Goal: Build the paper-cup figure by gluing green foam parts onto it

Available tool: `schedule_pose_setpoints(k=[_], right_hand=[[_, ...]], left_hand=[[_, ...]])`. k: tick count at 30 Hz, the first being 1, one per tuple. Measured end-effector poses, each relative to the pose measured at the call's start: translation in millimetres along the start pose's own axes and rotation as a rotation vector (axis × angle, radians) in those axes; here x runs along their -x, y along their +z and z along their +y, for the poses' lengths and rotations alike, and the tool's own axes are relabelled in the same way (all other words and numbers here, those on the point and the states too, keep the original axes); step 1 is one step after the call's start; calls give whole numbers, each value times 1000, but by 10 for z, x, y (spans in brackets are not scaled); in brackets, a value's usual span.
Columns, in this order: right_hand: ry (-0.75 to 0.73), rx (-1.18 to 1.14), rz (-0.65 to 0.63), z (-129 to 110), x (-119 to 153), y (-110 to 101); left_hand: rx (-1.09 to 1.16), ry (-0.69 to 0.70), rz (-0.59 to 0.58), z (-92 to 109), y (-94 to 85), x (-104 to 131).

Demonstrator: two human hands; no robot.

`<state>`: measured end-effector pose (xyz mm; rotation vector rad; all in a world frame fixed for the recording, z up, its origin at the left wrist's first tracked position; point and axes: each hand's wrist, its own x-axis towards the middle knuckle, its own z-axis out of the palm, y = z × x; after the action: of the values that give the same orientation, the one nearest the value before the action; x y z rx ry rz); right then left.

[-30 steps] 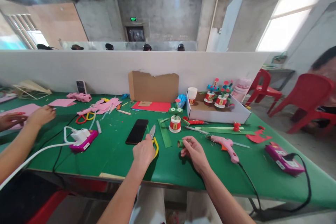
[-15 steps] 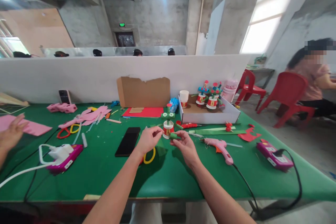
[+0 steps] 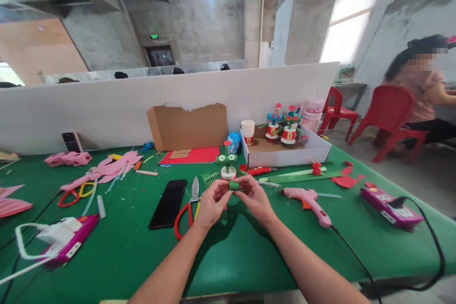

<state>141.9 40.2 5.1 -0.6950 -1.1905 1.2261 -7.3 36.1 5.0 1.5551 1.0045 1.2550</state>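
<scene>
Between my two hands is a small roll of green paper [image 3: 233,185]. My left hand [image 3: 213,199] pinches its left end, and my right hand [image 3: 252,199] grips the right end with thumb and fingers. Just behind them stands a paper-cup figure [image 3: 227,158] with a green head, white round eyes and striped folded arms; my fingers hide most of its cup. Scissors [image 3: 194,194] with red and yellow handles lie left of my left hand, beside a black phone [image 3: 168,204]. To the right of my right hand rests a pink glue gun [image 3: 308,198].
A white box [image 3: 285,156] at the back holds similar cup figures and stacked cups. Purple power strips [image 3: 392,209] sit on both sides, with cables trailing. Pink paper scraps [image 3: 121,166] lie at the left, green strips [image 3: 302,177] at the right. A person sits beyond the red chair [image 3: 386,114].
My left hand has come in to the green roll, so both hands now hold it. The scissors show more fully. The view has turned somewhat right; the neighbour's hand at left is out of sight.
</scene>
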Motion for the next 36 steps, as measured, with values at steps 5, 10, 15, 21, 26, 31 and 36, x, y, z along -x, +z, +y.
schedule_pose_setpoints(k=[5, 10, 15, 21, 26, 31, 36], right_hand=[[-34, 14, -29, 5, 25, 15], [-6, 12, 69, -55, 65, -20], [65, 29, 23, -93, 84, -29], [200, -155, -52, -69, 76, 1], [184, -99, -34, -83, 108, 21], [169, -14, -25, -78, 121, 55], [172, -41, -25, -50, 114, 50]], left_hand=[[-75, 1, 8, -111, 6, -31], [-193, 107, 84, -72, -30, -13], [-244, 229, 62, -30, -44, 19], [-314, 269, 87, -29, -49, 28], [-345, 324, 68, -63, -58, 31], [-424, 380, 34, -103, -54, 34], [-459, 370, 49, -104, -45, 29]])
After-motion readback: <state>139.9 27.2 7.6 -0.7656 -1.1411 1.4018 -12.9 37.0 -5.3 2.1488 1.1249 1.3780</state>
